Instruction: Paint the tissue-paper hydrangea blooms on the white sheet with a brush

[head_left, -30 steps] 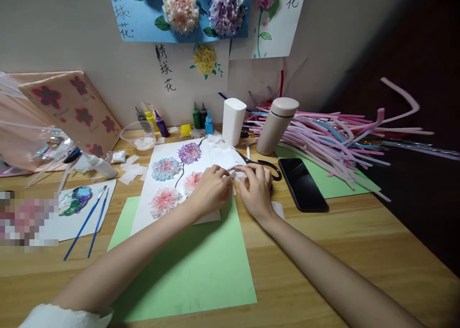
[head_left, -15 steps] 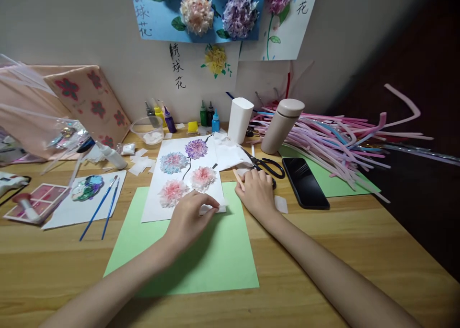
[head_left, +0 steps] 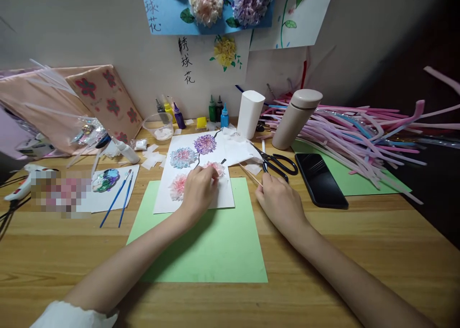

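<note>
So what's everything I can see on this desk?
paper flowers: four, pink, blue and purple, on the white sheet
green sheets: two, one nearest, one partly under the phone
scissors: one, black, right of the white sheet
phone: one, black, beside the scissors
flask: one, beige, behind the scissors
paint bottles: about six, mixed, at the back
brushes: two, blue, left
strips: many, mostly pink, far right
stick: one, wooden, in the right hand
left hand: on a pink flower
right hand: gripping the stick

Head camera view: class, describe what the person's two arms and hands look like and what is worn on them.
Both forearms are bare. The left hand and right hand show no gloves, rings or watch. A white sleeve ends near the left elbow.
</note>
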The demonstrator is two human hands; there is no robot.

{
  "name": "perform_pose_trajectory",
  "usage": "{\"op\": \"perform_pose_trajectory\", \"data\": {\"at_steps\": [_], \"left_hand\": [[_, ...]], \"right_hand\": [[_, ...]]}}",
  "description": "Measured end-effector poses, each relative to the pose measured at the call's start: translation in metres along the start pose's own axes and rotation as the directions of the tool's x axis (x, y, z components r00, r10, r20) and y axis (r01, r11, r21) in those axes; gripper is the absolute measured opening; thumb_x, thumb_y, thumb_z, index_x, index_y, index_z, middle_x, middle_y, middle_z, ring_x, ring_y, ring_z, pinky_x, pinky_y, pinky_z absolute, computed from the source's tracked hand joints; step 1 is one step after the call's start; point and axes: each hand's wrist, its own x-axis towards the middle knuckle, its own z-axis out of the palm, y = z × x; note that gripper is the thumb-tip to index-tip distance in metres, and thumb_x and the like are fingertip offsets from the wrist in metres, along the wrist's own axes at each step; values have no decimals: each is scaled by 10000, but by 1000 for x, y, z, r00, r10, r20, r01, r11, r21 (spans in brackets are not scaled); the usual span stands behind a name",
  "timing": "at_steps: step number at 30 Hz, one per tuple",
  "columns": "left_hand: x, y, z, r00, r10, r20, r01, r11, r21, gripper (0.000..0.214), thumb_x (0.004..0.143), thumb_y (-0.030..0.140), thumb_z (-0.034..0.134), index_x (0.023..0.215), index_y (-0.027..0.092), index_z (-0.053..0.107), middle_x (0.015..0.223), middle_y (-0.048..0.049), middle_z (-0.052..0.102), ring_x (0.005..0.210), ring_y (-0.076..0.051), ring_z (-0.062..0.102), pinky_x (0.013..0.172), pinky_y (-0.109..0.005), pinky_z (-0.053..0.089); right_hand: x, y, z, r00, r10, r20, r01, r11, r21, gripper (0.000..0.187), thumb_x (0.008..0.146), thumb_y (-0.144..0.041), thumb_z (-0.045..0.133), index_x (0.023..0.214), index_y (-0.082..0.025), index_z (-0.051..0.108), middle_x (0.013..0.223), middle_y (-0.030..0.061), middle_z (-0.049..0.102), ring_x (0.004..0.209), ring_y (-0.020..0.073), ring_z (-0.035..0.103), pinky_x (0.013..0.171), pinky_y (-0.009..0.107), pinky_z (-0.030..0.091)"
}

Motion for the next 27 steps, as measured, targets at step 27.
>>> {"op": "perform_pose_trajectory", "data": {"at_steps": [27], "left_hand": [[-20,0,-5,986,162,-49,-161,986,34,74,863,160,498,883,162,569,881,-71,625,793,-207,572,647,-298,427]], "right_hand": [[6,13,8,960,-279,15,173,636,752,120,807,-164,489,714,-204,424,597,-46,465,507,81,441,517,204,350]]}}
